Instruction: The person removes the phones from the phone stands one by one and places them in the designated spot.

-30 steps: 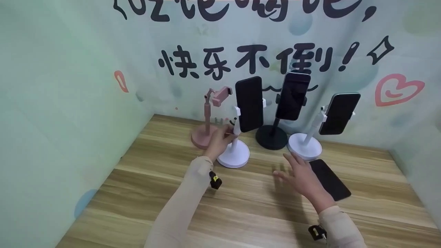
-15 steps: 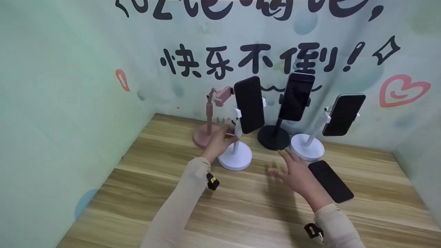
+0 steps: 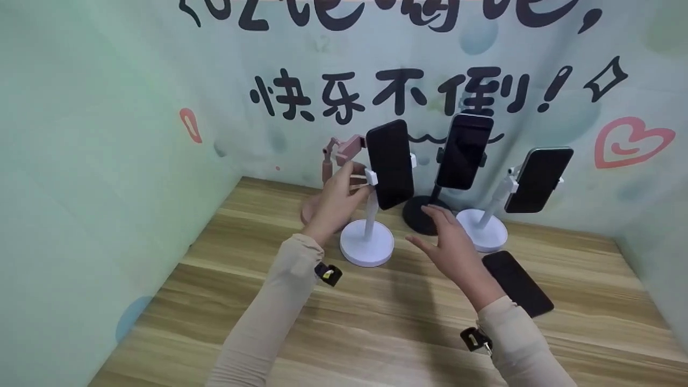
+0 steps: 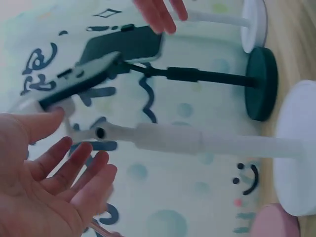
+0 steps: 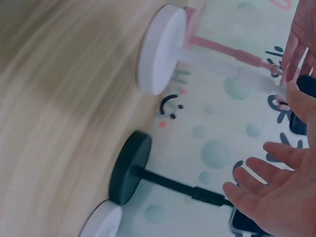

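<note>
My left hand (image 3: 336, 203) is at the clamp of the nearer white phone stand (image 3: 366, 245), which holds a black smartphone (image 3: 391, 165) upright. In the left wrist view, the left thumb (image 4: 42, 126) overlaps the clamp edge, while the fingers are loosely bent beside the stand's joint; whether they touch it I cannot tell. My right hand (image 3: 456, 251) hovers over the table, thumb and fingers spread, holding nothing. It is in front of the black phone stand (image 3: 416, 215), which carries another smartphone (image 3: 465, 153). In the right wrist view, that palm (image 5: 291, 192) faces up the stands.
A second white stand (image 3: 480, 231) on the right holds a smartphone (image 3: 539, 180). Another smartphone (image 3: 518, 285) lies flat before it. Behind my left hand stands a pink phone stand (image 3: 350, 149) with a bare clamp. A printed cloth backdrop (image 3: 301, 43) rises behind the wooden table (image 3: 204, 301).
My left hand has moved up from the nearer white stand's pole to its clamp. The right hand has shifted left and slightly up, away from the flat phone.
</note>
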Tool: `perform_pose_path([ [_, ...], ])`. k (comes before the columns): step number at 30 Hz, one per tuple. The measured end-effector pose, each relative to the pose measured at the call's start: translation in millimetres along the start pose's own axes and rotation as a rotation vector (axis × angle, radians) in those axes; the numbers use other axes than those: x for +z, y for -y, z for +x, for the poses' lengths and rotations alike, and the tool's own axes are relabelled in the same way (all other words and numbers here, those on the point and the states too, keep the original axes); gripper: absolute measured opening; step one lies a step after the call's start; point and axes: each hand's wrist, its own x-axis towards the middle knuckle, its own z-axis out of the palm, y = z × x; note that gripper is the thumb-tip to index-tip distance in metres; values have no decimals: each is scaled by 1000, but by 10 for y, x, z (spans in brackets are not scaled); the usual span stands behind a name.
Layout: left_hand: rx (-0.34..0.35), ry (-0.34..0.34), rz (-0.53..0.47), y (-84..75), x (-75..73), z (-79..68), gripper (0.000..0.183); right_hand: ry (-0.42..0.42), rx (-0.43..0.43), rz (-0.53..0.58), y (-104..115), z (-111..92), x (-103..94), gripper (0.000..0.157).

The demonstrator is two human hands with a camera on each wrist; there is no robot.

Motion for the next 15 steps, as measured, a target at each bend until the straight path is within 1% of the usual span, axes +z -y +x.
perform_pose_path([
  [3,42,-13,45,-92,-9,-22,33,-19,14,21,110,75,-9,74],
  [6,55,-11,75,-154,-17,-54,36,-25,44,40,214,136,-9,80],
  [9,15,9,84,-209,-22,-78,41,-30,64,57,302,201,-7,84],
  [11,-17,18,98,-254,-20,-81,43,-38,62,74,357,243,-4,86],
  [13,-50,13,139,-293,-12,-73,43,-50,61,92,409,287,3,88],
  [15,-59,-7,187,-325,-3,-55,41,-76,53,120,461,335,17,89],
])
